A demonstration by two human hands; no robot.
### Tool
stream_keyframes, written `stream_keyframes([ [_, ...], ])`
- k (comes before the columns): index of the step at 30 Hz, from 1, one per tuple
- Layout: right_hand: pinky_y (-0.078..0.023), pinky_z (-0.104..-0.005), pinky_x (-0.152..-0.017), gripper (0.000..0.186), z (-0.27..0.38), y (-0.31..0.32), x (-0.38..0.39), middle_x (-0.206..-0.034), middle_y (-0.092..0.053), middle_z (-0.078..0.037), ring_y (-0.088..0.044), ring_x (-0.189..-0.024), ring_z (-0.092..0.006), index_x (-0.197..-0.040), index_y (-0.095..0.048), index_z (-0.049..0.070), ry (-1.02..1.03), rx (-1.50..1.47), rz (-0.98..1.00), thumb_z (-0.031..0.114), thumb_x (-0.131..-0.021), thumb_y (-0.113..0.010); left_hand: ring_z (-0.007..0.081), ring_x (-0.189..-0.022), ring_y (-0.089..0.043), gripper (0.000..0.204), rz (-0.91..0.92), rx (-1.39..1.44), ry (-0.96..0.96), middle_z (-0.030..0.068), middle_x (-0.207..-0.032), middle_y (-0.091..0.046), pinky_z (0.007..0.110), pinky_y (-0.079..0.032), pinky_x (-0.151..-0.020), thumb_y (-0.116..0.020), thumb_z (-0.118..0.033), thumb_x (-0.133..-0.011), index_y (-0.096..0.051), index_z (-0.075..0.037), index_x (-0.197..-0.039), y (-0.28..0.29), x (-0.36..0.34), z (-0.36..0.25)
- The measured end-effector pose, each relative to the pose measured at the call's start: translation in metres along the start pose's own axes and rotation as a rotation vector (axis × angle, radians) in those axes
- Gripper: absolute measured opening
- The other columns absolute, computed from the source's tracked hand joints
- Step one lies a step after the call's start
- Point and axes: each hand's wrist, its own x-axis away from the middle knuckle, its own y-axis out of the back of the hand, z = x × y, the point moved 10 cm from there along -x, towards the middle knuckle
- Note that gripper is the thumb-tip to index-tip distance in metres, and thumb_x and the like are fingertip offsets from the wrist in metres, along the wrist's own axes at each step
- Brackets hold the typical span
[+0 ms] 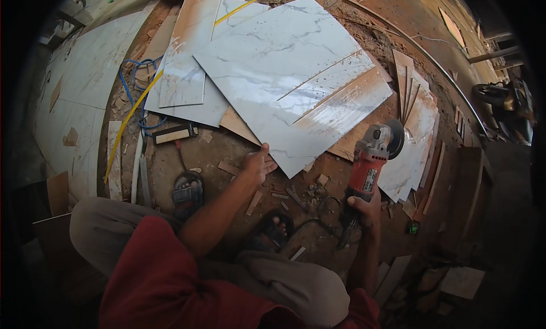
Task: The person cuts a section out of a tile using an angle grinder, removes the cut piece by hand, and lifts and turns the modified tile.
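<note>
My left hand (259,165) is at the lower left corner of a large white marble-patterned tile (284,56), fingers on its edge. The tile has long brownish cut lines across its right part and lies over other tiles. My right hand (364,206) grips a red and grey angle grinder (367,169), held upright at the tile's right side with its disc (393,138) at the top. Its cord trails down toward the floor.
More tiles (182,67) and broken pieces (412,152) lie around, with a yellow tape measure (134,110), blue hose (136,73), rubber mallet or float (173,134), offcuts and a green item (413,227). A motorcycle (512,107) stands far right. My sandalled feet (187,192) are below the tile.
</note>
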Motion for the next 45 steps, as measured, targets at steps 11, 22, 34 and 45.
stream_keyframes([
  [11,-0.050,-0.0312,-0.083,0.081,-0.004,-0.072,-0.057,-0.102,-0.064,-0.007,-0.061,-0.091,-0.0155,-0.128,-0.051,0.002,-0.121,0.146,0.415,0.030,-0.060,-0.085,0.0222,-0.084,-0.065,0.048,-0.041,-0.289,-0.196,0.0136,-0.102,-0.063,0.037,-0.056,-0.072,-0.065,-0.039,-0.096,-0.054,0.004,-0.112,0.019,0.008,-0.034],
  [22,-0.048,-0.0402,-0.094,0.086,-0.010,-0.169,-0.091,-0.115,-0.064,-0.024,-0.062,-0.106,-0.0371,-0.130,-0.050,-0.004,-0.020,0.361,0.655,0.036,-0.060,-0.081,0.0159,-0.117,-0.055,0.081,0.512,0.039,-0.434,0.0052,-0.126,-0.055,0.036,-0.045,-0.100,-0.078,-0.052,-0.082,-0.040,-0.007,-0.138,-0.093,0.071,-0.043],
  [34,-0.049,-0.0364,-0.088,0.078,-0.024,-0.188,-0.113,-0.106,-0.066,-0.020,-0.064,-0.098,-0.0315,-0.122,-0.055,-0.004,0.041,0.382,0.714,0.031,-0.057,-0.078,0.0157,-0.088,-0.066,0.038,0.316,0.162,-0.492,0.0048,-0.101,-0.064,0.032,-0.056,-0.079,-0.070,-0.034,-0.090,-0.058,-0.006,-0.114,-0.090,0.034,-0.056],
  [45,-0.049,-0.0356,-0.086,0.074,-0.024,-0.187,-0.107,-0.103,-0.067,-0.019,-0.064,-0.095,-0.0299,-0.119,-0.056,-0.004,0.010,0.351,0.760,0.029,-0.056,-0.077,0.0175,-0.088,-0.066,0.034,0.279,0.171,-0.519,0.0048,-0.098,-0.065,0.033,-0.055,-0.079,-0.067,-0.037,-0.091,-0.058,-0.009,-0.109,-0.084,0.025,-0.053],
])
